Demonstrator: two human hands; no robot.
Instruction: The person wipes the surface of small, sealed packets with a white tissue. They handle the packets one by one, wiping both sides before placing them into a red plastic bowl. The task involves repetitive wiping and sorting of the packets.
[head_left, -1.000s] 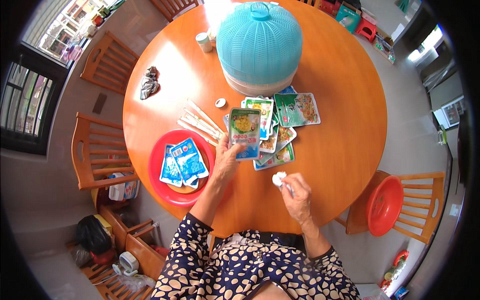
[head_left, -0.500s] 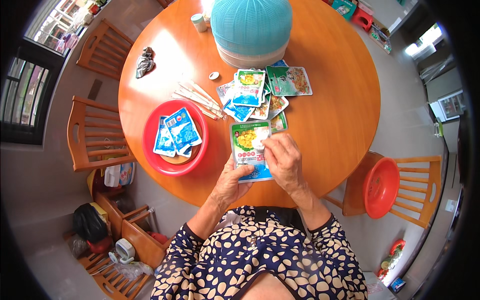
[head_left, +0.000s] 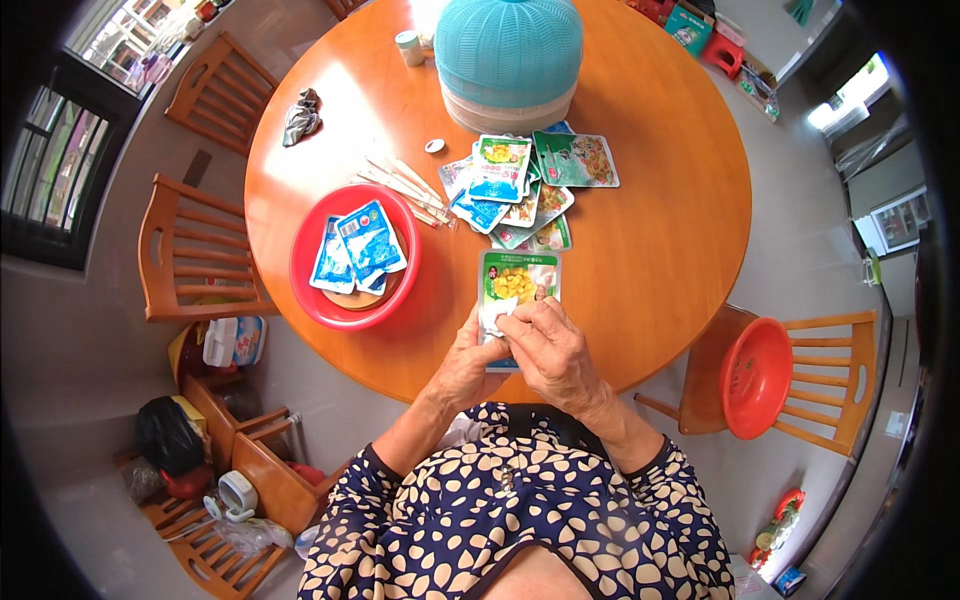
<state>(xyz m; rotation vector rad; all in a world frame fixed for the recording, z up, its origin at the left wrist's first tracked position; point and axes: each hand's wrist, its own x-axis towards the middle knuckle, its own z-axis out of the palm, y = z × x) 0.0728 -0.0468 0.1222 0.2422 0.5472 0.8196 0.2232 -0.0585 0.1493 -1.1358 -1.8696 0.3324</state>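
My left hand (head_left: 468, 352) grips the lower left side of an upright food pouch (head_left: 520, 278), thumb on its front. The pouch is green at the top, with a picture of yellow pieces. Over its lower front, my right hand (head_left: 548, 345) pinches a small white wad (head_left: 497, 314) that looks like tissue and presses it to the pouch. My right fingers hide part of the print. Just beyond lies a pile of similar pouches (head_left: 500, 172), with a green pouch (head_left: 578, 160) at its right.
Left on the round wooden table (head_left: 660, 230) stands a red basin (head_left: 305, 298) with several blue-and-white pouches. Wrapped sticks (head_left: 400, 190), a white cap (head_left: 434, 146), a dark crumpled bag (head_left: 301, 117), a small jar (head_left: 409, 48) and a turquoise mesh cover (head_left: 508, 55) lie beyond.
My right hand has moved down and left across the pouch front with the white wad, from the upper right part to the lower left. The pouch has shifted slightly right in the view.
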